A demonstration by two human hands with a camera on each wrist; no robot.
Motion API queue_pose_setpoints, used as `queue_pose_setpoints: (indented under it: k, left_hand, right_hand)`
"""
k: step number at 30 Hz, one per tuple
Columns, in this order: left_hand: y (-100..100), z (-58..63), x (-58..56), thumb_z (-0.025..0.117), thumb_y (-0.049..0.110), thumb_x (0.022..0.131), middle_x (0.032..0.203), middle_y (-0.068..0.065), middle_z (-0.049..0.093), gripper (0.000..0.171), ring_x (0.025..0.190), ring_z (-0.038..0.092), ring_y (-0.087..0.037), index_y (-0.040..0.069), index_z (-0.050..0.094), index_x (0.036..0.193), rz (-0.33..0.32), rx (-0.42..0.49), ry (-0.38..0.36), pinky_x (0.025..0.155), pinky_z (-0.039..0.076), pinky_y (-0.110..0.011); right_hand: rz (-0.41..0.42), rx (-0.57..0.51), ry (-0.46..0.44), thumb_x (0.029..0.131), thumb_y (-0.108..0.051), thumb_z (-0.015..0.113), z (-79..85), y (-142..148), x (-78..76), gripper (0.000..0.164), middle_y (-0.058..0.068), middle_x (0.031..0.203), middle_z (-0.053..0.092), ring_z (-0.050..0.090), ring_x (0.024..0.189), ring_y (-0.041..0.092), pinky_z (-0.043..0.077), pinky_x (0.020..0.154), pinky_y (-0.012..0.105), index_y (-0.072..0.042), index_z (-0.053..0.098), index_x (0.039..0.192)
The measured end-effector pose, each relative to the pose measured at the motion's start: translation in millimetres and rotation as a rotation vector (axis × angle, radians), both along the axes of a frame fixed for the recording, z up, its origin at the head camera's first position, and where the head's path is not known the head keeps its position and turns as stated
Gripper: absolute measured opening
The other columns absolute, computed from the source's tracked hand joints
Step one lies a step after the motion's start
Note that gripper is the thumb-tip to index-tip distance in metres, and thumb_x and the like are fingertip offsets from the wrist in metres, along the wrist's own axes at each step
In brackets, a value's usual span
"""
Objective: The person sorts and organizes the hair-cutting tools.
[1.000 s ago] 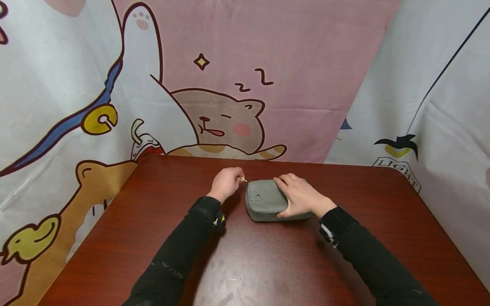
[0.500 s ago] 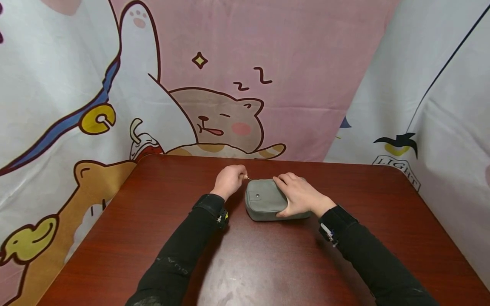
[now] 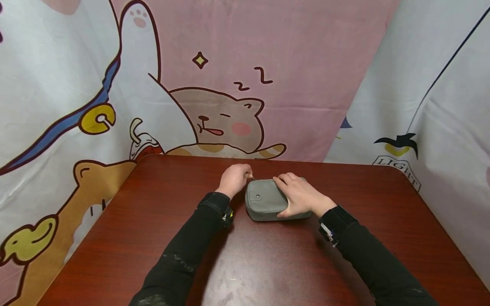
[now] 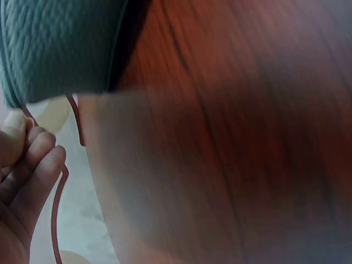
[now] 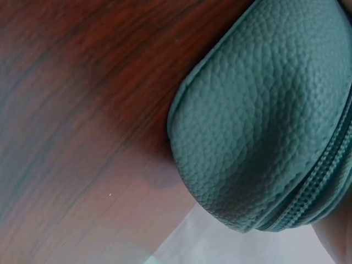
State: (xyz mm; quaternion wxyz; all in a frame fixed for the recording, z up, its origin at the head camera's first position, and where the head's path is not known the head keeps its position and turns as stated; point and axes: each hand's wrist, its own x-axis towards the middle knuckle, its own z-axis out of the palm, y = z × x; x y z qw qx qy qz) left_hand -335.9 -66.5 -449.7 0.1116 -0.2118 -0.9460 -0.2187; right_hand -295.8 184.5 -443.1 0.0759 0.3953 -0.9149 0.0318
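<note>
A grey-green pouch (image 3: 264,197) of grained leather-like material lies on the table, with a small snap on its top. My right hand (image 3: 300,193) grips its right part, fingers over the top and thumb down the near side. At the far left corner of the pouch, my left hand (image 3: 234,178) pinches a small zipper pull (image 3: 253,178) between thumb and fingers. In the left wrist view, those fingers (image 4: 33,159) meet right at the edge of the pouch. The zipper (image 5: 324,170) shows along the pouch's side in the right wrist view, its teeth together there.
The brown wooden table (image 3: 115,238) spreads around the pouch on all sides. Behind it hangs a cloth backdrop (image 3: 306,85) with cartoon animals, reaching down to the table's far edge.
My left hand has moved right and slightly away along the pouch's far left corner, drawing the zipper pull with it. The right hand and the pouch have stayed in place.
</note>
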Motion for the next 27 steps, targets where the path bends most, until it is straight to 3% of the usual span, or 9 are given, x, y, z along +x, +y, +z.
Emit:
queue_pose_setpoints:
  k: [5, 13, 20, 27]
  left_hand:
    - [6, 0.1, -0.2, 0.069, 0.011, 0.093, 0.09, -0.001, 0.07, 0.004, 0.086, 0.066, -0.019, 0.012, 0.073, 0.092, 0.008, 0.0, -0.023, 0.078, 0.053, -0.034]
    - [2, -3.8, 3.7, 0.069, 0.014, 0.094, 0.091, -0.002, 0.07, 0.006, 0.085, 0.064, -0.019, 0.01, 0.073, 0.093, 0.031, 0.103, -0.109, 0.08, 0.052, -0.035]
    - [-17, -2.3, 9.2, 0.063, 0.024, 0.099, 0.122, -0.01, 0.067, 0.033, 0.114, 0.061, -0.027, 0.004, 0.066, 0.126, 0.073, 0.098, -0.178, 0.097, 0.047, -0.042]
    - [-50, -0.2, 18.1, 0.06, 0.027, 0.1, 0.125, -0.013, 0.065, 0.038, 0.118, 0.059, -0.031, 0.001, 0.064, 0.128, 0.108, 0.132, -0.194, 0.099, 0.045, -0.044]
  right_hand:
    - [-0.001, -0.005, 0.007, 0.058, -0.067, 0.081, -1.9, 1, -1.0, 0.115, 0.019, 0.129, 0.052, 0.048, 0.12, 0.035, 0.045, 0.094, 0.05, 0.003, 0.047, 0.142]
    - [-0.007, -0.017, 0.013, 0.056, -0.067, 0.082, -1.9, 0, 0.2, 0.116, 0.02, 0.128, 0.052, 0.048, 0.119, 0.036, 0.042, 0.098, 0.05, 0.004, 0.047, 0.141]
    - [-0.06, -0.026, 0.017, 0.056, -0.067, 0.082, -2.8, -11, 1.5, 0.115, 0.019, 0.128, 0.053, 0.049, 0.117, 0.035, 0.045, 0.093, 0.051, 0.004, 0.047, 0.14]
    - [-0.096, -0.041, 0.019, 0.056, -0.07, 0.08, -0.6, -34, 3.6, 0.117, 0.019, 0.126, 0.054, 0.05, 0.114, 0.035, 0.047, 0.089, 0.05, 0.004, 0.047, 0.141]
